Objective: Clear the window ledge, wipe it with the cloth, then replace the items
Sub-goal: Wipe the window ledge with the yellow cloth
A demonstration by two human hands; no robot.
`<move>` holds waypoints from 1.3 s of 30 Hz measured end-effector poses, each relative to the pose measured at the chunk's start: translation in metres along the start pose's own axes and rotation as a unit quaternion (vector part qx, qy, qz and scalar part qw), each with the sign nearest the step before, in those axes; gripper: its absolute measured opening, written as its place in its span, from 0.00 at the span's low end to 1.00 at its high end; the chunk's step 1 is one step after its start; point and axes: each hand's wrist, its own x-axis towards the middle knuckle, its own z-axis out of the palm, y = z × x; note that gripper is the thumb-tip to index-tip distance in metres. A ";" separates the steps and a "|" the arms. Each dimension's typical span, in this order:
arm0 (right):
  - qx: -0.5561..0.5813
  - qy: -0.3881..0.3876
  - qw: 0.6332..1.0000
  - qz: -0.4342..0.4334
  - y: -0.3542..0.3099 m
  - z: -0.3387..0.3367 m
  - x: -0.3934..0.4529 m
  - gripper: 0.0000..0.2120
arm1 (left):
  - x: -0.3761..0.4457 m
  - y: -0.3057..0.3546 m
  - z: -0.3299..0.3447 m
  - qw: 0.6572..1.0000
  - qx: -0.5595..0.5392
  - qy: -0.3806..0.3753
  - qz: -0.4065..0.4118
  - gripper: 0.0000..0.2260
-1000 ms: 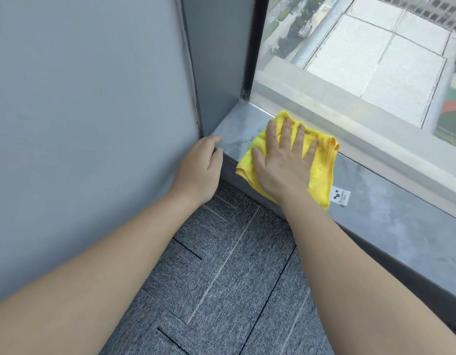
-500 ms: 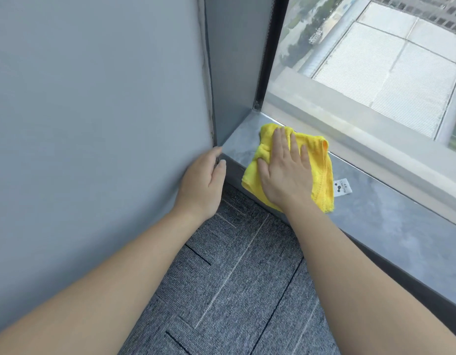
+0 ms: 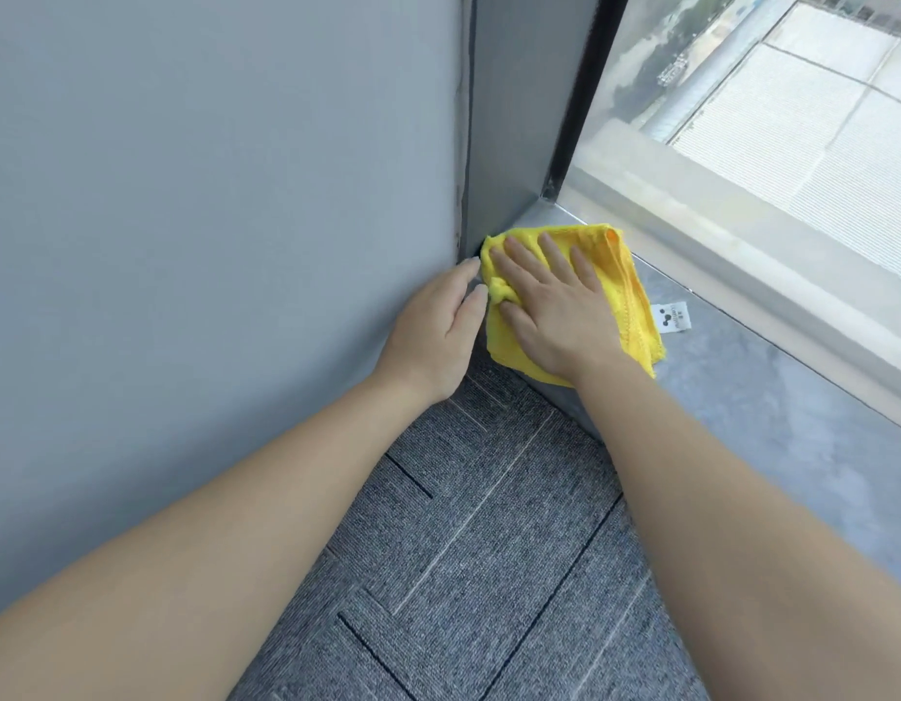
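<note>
Now the right hand (image 3: 554, 316) lies flat on the yellow cloth (image 3: 625, 296), with its fingers straight and spread, and presses the cloth onto the grey window ledge (image 3: 772, 397). The cloth sits at the left end of the ledge, right in the corner where the ledge meets the grey side panel (image 3: 514, 118); its near edge hangs a little over the front of the ledge. A small white label (image 3: 670, 318) sticks out from the right side of the cloth and lies on the ledge. The left hand (image 3: 438, 331) is open too — it rests against the grey wall (image 3: 210, 220), and its fingertips reach the corner just beside the cloth. Below both forearms is the grey carpet (image 3: 468, 548) — a pattern of dark lines crosses it.
</note>
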 end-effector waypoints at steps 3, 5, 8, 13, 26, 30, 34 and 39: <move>0.000 -0.012 1.000 -0.007 0.005 0.001 -0.016 0.25 | 0.001 0.003 0.001 1.000 -0.008 0.000 0.012 0.22; -0.001 -0.009 1.000 0.021 0.010 0.002 -0.026 0.24 | 0.003 0.000 0.001 1.000 -0.001 0.006 0.000 0.21; 0.007 0.003 0.996 0.093 0.021 0.002 -0.042 0.24 | 0.003 -0.004 0.002 1.000 -0.004 0.007 -0.007 0.23; 0.029 0.009 0.976 0.216 0.023 0.002 -0.037 0.27 | 0.002 -0.007 -0.002 1.000 -0.014 0.011 -0.013 0.25; -0.001 0.015 0.995 0.098 0.007 0.002 -0.007 0.25 | 0.009 0.005 0.008 1.000 -0.014 -0.004 0.015 0.25; -0.014 0.012 0.997 0.073 0.019 0.006 -0.036 0.25 | 0.012 0.017 0.020 0.999 -0.020 -0.009 0.024 0.18; -0.016 0.019 0.992 0.127 0.037 0.008 -0.071 0.26 | 0.012 0.022 0.035 0.999 -0.010 -0.024 0.032 0.24; 0.000 0.025 0.965 0.262 0.056 0.008 -0.111 0.28 | 0.009 0.023 0.047 0.999 -0.021 -0.031 0.031 0.26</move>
